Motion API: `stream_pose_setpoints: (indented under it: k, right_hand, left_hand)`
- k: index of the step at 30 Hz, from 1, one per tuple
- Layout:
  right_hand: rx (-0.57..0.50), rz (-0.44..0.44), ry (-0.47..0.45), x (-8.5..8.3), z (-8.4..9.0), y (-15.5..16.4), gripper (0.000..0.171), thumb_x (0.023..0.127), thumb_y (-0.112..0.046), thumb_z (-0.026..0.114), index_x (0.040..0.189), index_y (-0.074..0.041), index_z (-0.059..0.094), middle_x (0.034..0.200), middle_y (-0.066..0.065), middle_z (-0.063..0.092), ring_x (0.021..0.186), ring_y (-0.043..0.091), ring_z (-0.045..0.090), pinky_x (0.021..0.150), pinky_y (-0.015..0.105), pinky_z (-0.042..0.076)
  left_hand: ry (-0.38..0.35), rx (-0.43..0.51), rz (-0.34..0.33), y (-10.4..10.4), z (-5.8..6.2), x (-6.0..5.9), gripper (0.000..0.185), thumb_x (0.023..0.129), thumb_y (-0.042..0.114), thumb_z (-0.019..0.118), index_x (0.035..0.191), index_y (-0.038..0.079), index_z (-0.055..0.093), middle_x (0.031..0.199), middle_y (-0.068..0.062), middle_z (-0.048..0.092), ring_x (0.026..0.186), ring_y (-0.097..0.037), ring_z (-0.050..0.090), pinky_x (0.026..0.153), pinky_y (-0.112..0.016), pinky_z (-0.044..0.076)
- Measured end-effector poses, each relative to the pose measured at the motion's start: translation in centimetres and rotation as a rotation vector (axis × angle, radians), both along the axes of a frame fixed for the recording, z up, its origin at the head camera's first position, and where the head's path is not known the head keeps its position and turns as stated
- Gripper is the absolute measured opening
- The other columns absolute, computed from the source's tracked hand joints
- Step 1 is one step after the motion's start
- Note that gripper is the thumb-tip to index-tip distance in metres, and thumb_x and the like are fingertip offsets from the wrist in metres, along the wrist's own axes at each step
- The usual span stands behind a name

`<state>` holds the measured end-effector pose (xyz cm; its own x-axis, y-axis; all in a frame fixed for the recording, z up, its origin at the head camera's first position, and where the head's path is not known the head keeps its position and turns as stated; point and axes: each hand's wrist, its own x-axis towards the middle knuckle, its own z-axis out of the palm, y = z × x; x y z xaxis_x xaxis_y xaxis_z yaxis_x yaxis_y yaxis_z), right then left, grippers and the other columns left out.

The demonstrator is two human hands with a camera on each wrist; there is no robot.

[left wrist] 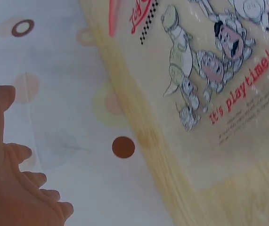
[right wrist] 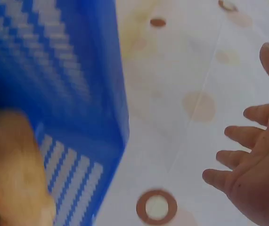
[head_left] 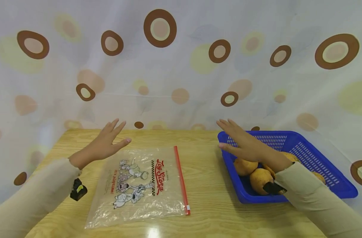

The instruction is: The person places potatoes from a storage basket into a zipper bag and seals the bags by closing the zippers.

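- On the table [head_left: 204, 165], a clear zip bag [head_left: 139, 185] printed with cartoon figures lies flat, its red seal at 3 o'clock, handy for both hands.
- At 10 o'clock of the bag, the left hand [head_left: 108, 142] hovers, fingers [left wrist: 12, 155] straight and spread, holding nothing.
- Over the near corner of the blue basket [head_left: 318, 158], the right hand [head_left: 243, 143] is likewise outstretched and empty.
- Yellow-brown fruits [head_left: 258, 180] sit in the basket, partly hidden by the forearm; their kind is unclear, and the right wrist view is blurred.
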<state>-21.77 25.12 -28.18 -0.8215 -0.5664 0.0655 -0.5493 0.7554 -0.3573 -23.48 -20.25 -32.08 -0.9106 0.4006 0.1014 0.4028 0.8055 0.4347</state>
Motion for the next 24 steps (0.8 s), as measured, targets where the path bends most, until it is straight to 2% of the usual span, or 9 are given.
stream_pose_setpoints:
  k: [4,7,9,10,16,17,18,21,24]
  right_hand:
    - [-0.086,-0.001,-0.025,1.3,-1.1,-1.8,0.07,0.101,-0.039,0.049,0.155,-0.013,0.012,0.159,0.013,0.013,0.146,0.035,0.007,0.117,0.062,0.015]
    - [-0.17,-0.01,-0.046,2.2,-1.9,-2.9,0.065,0.102,-0.036,0.046,0.154,-0.011,0.017,0.157,0.014,0.02,0.144,0.036,0.019,0.115,0.061,0.023]
    - [-0.252,-0.04,-0.083,2.9,-2.6,-3.6,0.061,0.103,-0.034,0.045,0.153,-0.01,0.02,0.156,0.015,0.024,0.143,0.036,0.022,0.114,0.062,0.025]
    - [-0.292,-0.061,-0.097,3.3,-2.9,-4.0,0.059,0.103,-0.034,0.045,0.153,-0.01,0.023,0.147,0.018,0.04,0.134,0.037,0.039,0.107,0.059,0.038]
    - [-0.596,-0.157,-0.214,5.1,-6.0,-6.4,0.055,0.104,-0.03,0.043,0.149,-0.002,0.029,0.143,0.025,0.042,0.129,0.039,0.045,0.106,0.056,0.041]
    - [-0.644,-0.168,-0.238,5.3,-6.6,-6.7,0.054,0.105,-0.029,0.042,0.149,-0.001,0.029,0.152,0.022,0.028,0.138,0.038,0.03,0.112,0.058,0.03]
    - [-0.688,-0.18,-0.259,5.4,-7.2,-7.1,0.054,0.105,-0.027,0.042,0.148,0.001,0.029,0.152,0.022,0.029,0.139,0.038,0.03,0.113,0.057,0.03]
    - [-0.79,-0.228,-0.296,5.5,-9.1,-7.9,0.052,0.104,-0.022,0.043,0.146,0.006,0.031,0.15,0.024,0.032,0.138,0.038,0.032,0.114,0.054,0.03]
    - [-0.841,-0.282,-0.29,5.4,-10.9,-8.5,0.047,0.103,-0.016,0.044,0.141,0.011,0.036,0.146,0.027,0.037,0.137,0.039,0.034,0.115,0.053,0.029]
  left_hand:
    - [-0.089,0.124,-0.009,2.0,-1.3,0.2,0.078,0.099,0.047,0.047,0.153,0.002,0.013,0.157,-0.025,0.003,0.142,-0.049,0.005,0.111,-0.071,0.012]
    - [-0.196,0.232,0.014,3.6,-2.1,0.4,0.079,0.098,0.05,0.048,0.154,0.005,0.013,0.158,-0.022,0.008,0.142,-0.047,0.011,0.112,-0.069,0.017]
    - [-0.262,0.315,0.025,4.7,-2.7,0.6,0.079,0.097,0.051,0.049,0.154,0.009,0.014,0.158,-0.02,0.011,0.142,-0.047,0.014,0.112,-0.068,0.02]
    - [-0.29,0.35,0.033,5.3,-3.0,0.7,0.079,0.097,0.051,0.05,0.155,0.01,0.015,0.158,-0.019,0.012,0.141,-0.047,0.015,0.112,-0.067,0.022]
    - [-0.387,0.582,0.046,9.1,-5.4,1.8,0.072,0.096,0.037,0.059,0.153,0.01,0.023,0.157,-0.016,0.021,0.142,-0.041,0.019,0.117,-0.055,0.024]
    - [-0.398,0.629,0.046,9.7,-5.9,1.9,0.07,0.096,0.034,0.059,0.152,0.009,0.025,0.156,-0.016,0.023,0.143,-0.039,0.019,0.117,-0.052,0.024]
    - [-0.412,0.682,0.053,10.4,-6.4,2.1,0.067,0.096,0.031,0.061,0.151,0.008,0.028,0.155,-0.016,0.026,0.143,-0.037,0.021,0.117,-0.051,0.025]
    - [-0.439,0.822,0.082,12.3,-7.7,2.4,0.061,0.095,0.022,0.062,0.147,0.004,0.036,0.151,-0.016,0.034,0.141,-0.034,0.027,0.115,-0.048,0.031]
    - [-0.449,0.902,0.136,14.0,-8.9,2.6,0.055,0.094,0.016,0.063,0.142,-0.001,0.042,0.146,-0.018,0.042,0.137,-0.034,0.037,0.11,-0.044,0.04]
